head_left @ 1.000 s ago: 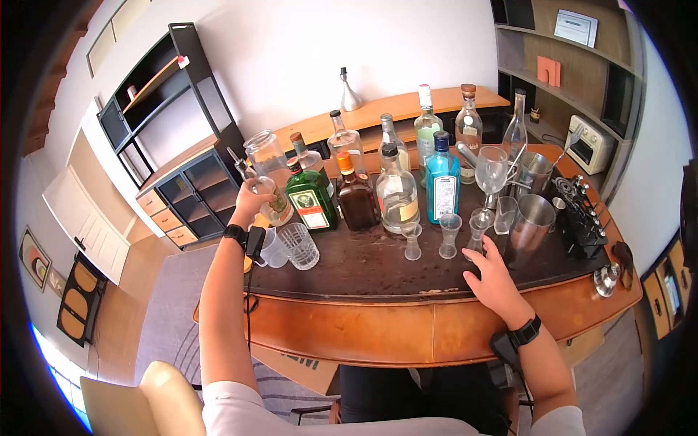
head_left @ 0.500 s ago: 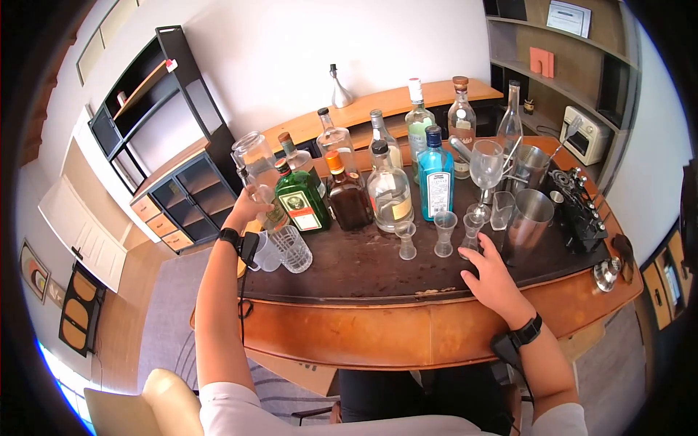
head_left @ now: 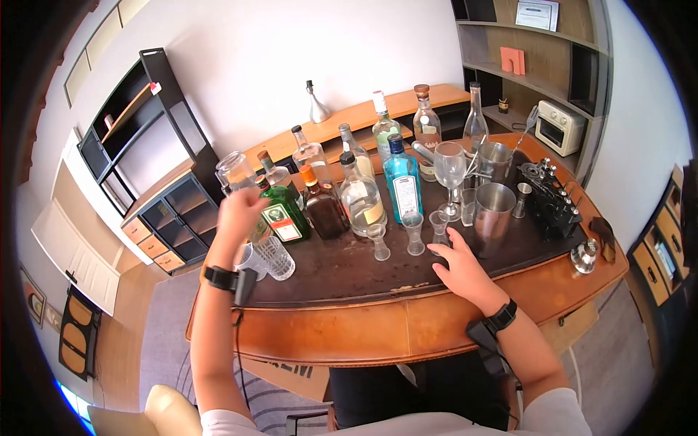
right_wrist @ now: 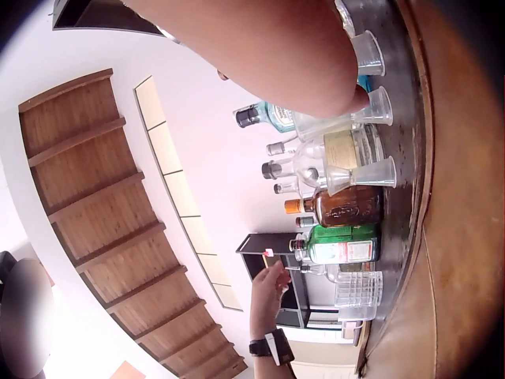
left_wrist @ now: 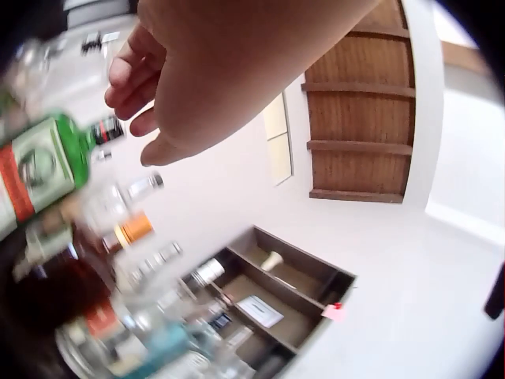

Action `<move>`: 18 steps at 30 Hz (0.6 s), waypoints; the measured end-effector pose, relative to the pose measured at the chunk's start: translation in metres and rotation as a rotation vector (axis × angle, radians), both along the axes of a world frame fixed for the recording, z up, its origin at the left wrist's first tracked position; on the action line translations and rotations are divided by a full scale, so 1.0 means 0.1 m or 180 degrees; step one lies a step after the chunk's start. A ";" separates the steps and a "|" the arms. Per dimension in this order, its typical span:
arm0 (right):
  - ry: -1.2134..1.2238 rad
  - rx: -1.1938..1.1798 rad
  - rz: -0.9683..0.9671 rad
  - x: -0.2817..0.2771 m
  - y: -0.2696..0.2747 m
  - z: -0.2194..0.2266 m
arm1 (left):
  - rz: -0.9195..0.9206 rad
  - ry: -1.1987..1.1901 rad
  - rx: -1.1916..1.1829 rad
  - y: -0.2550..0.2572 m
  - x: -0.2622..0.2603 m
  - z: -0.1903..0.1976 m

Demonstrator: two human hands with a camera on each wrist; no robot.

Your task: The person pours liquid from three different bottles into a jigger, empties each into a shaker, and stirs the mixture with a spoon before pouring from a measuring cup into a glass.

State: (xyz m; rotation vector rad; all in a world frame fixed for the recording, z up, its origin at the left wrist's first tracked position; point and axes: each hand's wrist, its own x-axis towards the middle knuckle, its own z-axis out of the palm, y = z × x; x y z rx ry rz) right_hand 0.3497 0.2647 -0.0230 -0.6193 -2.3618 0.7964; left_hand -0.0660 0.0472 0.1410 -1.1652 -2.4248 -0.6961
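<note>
My left hand (head_left: pixel 240 218) is raised in front of a spouted bottle at the table's left, beside the green bottle (head_left: pixel 285 218). In the left wrist view the hand (left_wrist: pixel 189 79) has loosely bent fingers near the green bottle's (left_wrist: pixel 47 170) cap, with nothing visible in them. Two clear tumblers, one of them patterned (head_left: pixel 275 260), stand below it. My right hand (head_left: pixel 465 270) has its fingers spread, fingertips at the rightmost clear jigger (head_left: pixel 440 228); whether they touch is unclear. Two more jiggers (head_left: pixel 414 236) stand to its left.
Several bottles, including a brown one (head_left: pixel 325 212) and a blue one (head_left: pixel 403 182), stand behind the jiggers. Rightward are a wine glass (head_left: pixel 450 168), a metal shaker tin (head_left: pixel 494 211) and a black machine (head_left: pixel 549 200). A metal piece (head_left: pixel 584 256) lies by the right edge.
My left hand has let go of the spouted bottle and risen. The right hand stays by the rightmost jigger. The head view has shifted, so the table scene sits farther left.
</note>
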 end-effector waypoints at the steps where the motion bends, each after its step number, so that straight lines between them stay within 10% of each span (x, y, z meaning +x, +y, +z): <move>1: 0.0007 0.0026 0.0004 0.00 0.00 0.01 | -0.0368 -0.0329 0.0096 0.16 0.26 -0.06; 8: 0.0132 -0.0135 0.0056 0.01 0.05 -0.06 | 0.0128 -0.0609 0.0974 1.28 0.66 -1.26; 18: 0.0209 -0.0011 0.0071 0.01 0.03 -0.04 | 0.0550 -0.0811 0.1739 1.46 0.78 -1.39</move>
